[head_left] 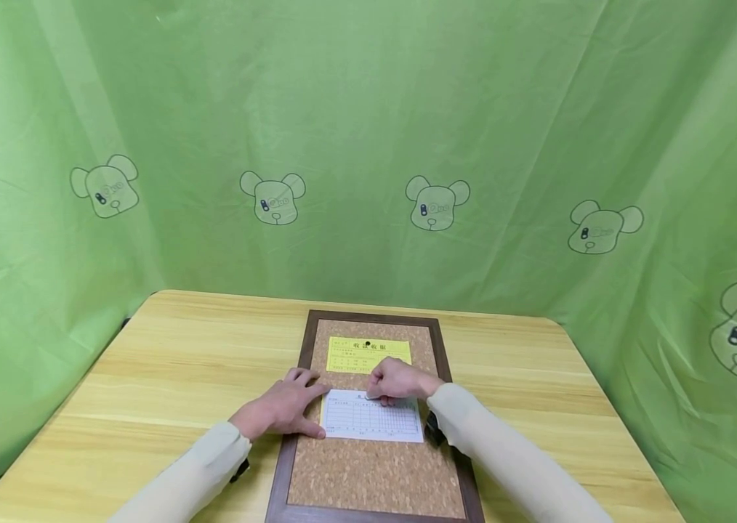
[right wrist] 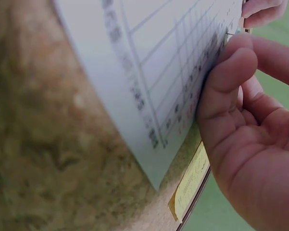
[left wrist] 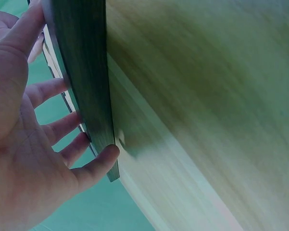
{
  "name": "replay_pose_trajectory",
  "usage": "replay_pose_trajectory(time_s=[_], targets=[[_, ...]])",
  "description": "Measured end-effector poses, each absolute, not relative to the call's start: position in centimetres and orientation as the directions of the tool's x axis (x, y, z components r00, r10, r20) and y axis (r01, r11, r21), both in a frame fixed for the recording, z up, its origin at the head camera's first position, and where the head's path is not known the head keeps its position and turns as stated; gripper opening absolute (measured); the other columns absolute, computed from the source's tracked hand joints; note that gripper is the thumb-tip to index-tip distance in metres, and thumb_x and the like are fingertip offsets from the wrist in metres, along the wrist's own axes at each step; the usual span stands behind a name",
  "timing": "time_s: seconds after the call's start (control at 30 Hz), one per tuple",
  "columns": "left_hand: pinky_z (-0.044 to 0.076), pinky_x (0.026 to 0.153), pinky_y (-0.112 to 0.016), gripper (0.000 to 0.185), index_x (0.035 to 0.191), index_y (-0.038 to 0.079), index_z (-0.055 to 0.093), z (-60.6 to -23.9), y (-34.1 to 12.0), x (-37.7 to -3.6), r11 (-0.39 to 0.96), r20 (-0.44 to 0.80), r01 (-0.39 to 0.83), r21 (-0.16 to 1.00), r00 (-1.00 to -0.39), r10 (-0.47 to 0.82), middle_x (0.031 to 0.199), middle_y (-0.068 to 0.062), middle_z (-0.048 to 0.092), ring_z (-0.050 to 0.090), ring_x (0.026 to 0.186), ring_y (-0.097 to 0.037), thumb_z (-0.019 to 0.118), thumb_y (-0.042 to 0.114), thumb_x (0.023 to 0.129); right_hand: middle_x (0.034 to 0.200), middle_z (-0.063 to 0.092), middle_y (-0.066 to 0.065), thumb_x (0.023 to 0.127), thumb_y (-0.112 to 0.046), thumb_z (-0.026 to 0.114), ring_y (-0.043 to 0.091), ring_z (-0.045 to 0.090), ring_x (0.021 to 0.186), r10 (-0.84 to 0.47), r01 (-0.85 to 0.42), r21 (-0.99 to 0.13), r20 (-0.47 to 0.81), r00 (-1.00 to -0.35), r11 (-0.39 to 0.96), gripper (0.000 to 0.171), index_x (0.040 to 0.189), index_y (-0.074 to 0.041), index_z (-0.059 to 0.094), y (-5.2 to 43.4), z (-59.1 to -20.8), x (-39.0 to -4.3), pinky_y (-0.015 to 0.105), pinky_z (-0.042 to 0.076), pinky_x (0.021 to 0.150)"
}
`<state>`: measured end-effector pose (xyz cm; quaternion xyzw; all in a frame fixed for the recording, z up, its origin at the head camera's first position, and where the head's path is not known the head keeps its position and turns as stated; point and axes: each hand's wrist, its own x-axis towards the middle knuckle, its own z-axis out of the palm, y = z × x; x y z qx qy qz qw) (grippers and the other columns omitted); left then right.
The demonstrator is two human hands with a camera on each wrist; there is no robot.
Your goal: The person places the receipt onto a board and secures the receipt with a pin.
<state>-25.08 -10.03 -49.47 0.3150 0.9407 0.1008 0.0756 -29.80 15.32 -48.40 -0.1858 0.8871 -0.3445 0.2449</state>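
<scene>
On the cork board point(head_left: 375, 472), your left hand point(head_left: 283, 408) lies flat at the white form's point(head_left: 371, 420) left edge. Left wrist: straight fingers point(left wrist: 62, 127) touch the frame point(left wrist: 84, 72). Right wrist: your right hand point(right wrist: 259, 144) curls over the form's top edge; whether it grips anything, I cannot tell.

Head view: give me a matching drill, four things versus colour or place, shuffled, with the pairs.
Things:
1. yellow slip
2. white form
3. cork board
4. left hand

Descriptions:
A. dark wooden frame, lying on the table
B. pinned by a black pin near its top edge
C. spread flat across the board's left edge
D. printed grid, under the right hand fingers

Pairs: 1-B, 2-D, 3-A, 4-C
</scene>
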Motion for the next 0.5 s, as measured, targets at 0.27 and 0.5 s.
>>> replay_pose_trajectory(time_s=[0.27, 0.5], targets=[[0.039, 0.095, -0.05, 0.083, 0.139, 0.016, 0.047, -49.59, -9.97, -25.1, 0.786, -0.086, 0.576, 0.225, -0.791, 0.605, 0.143, -0.015, 0.036, 0.031, 0.129, -0.033, 0.069, 0.061, 0.073, 0.061, 0.061, 0.002, 0.086, -0.007, 0.065, 0.01, 0.052, 0.052, -0.503, -0.165, -0.704, -0.304, -0.809, 0.691, 0.014, 0.073, -0.004, 0.067, 15.38, -48.63, -29.91, 0.023, 0.045, 0.051], [0.039, 0.096, -0.05, 0.083, 0.139, 0.015, 0.047, -49.52, -9.95, -25.05, 0.787, -0.084, 0.574, 0.227, -0.793, 0.603, 0.142, -0.015, 0.036, 0.031, 0.129, -0.033, 0.07, 0.061, 0.073, 0.062, 0.062, 0.003, 0.086, -0.009, 0.066, 0.01, 0.053, 0.052, -0.501, -0.167, -0.694, -0.31, -0.808, 0.7, 0.013, 0.073, -0.006, 0.068, 15.46, -48.61, -30.03, 0.024, 0.047, 0.052]])
